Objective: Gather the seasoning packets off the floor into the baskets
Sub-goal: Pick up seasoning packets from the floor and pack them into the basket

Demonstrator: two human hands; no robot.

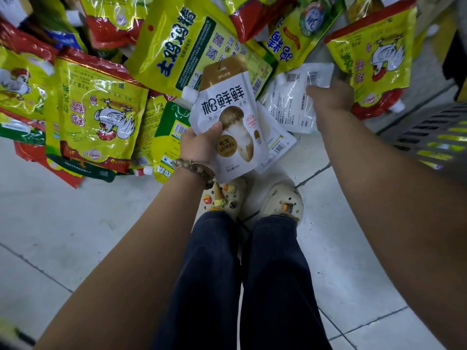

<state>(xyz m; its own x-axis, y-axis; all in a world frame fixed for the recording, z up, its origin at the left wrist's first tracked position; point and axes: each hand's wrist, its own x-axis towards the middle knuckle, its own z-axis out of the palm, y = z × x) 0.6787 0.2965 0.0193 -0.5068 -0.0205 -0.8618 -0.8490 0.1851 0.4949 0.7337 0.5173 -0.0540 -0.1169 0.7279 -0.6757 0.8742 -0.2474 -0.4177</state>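
Observation:
My left hand grips a white and tan mushroom seasoning pouch with a spout, held upright above the floor, with a second white pouch behind it. My right hand reaches out and holds a white pouch lying back side up among the pile. Several yellow chicken-powder packets lie heaped on the tiled floor to the left and at the back. Another yellow packet lies at the right beyond my right hand.
A dark slatted basket holding yellow packets sits at the right edge. My feet in pale clogs stand on the white tile floor just below the pouches. Shelf bases line the far right.

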